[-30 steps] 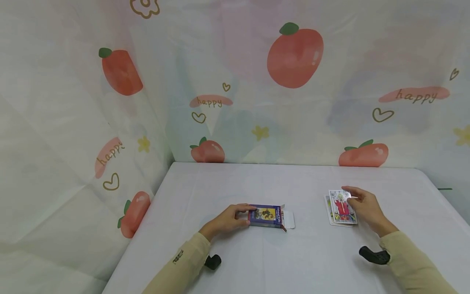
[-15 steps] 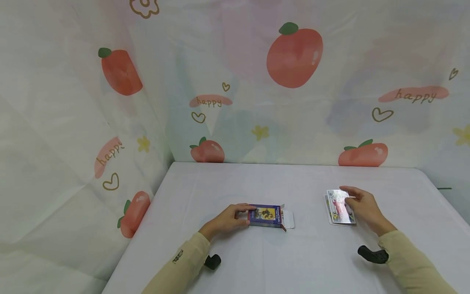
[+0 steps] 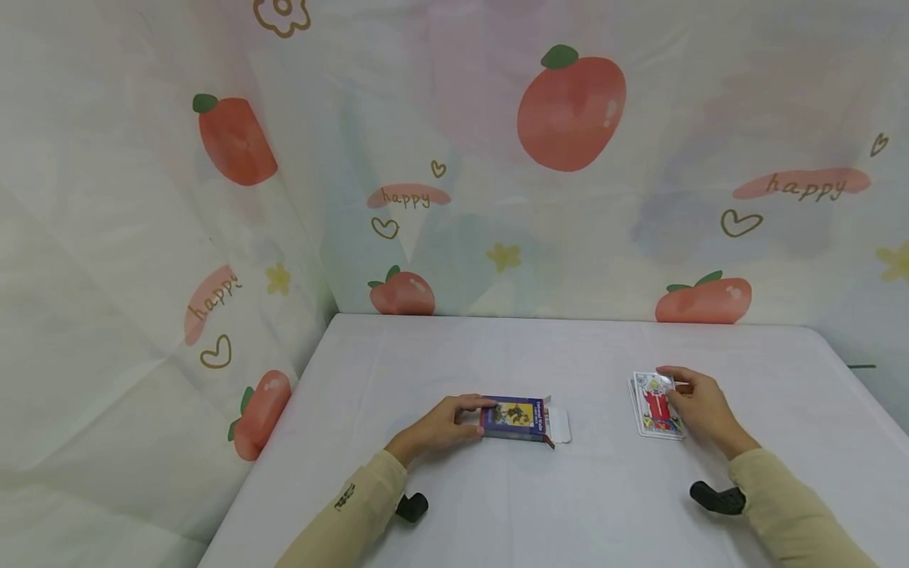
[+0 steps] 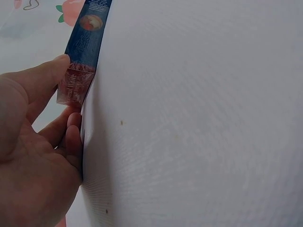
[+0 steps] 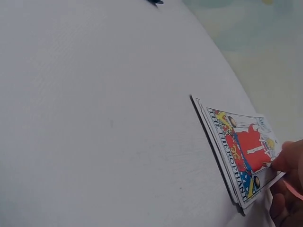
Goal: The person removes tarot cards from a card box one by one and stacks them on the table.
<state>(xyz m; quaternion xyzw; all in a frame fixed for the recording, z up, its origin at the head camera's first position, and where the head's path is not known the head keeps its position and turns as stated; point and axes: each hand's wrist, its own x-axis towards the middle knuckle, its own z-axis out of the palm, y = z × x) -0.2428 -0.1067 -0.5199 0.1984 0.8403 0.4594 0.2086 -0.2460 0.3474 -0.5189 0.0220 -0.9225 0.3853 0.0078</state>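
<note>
A purple-blue tarot card box point(image 3: 513, 416) lies flat on the table, its white end flap point(image 3: 559, 424) open to the right. My left hand point(image 3: 438, 426) holds the box's left end. Seen from the left wrist, the thumb presses one side of that box point(image 4: 81, 49) and the fingers are at its end. To the right is a small stack of tarot cards point(image 3: 635, 406), with the red-robed Hierophant card point(image 3: 658, 409) face up on top. My right hand point(image 3: 701, 406) pinches that top card by its right side; in the right wrist view the thumb overlaps the Hierophant card point(image 5: 248, 146).
A white cloth covers the table point(image 3: 497, 505). Behind it hangs a fruit-printed curtain point(image 3: 469, 260), which also runs down the left side. Black wrist mounts point(image 3: 717, 498) stick out below both sleeves.
The right hand has shifted slightly left and toward me, bringing the Hierophant card more squarely over the stack. Glare on the card has faded. The left hand and box stay put.
</note>
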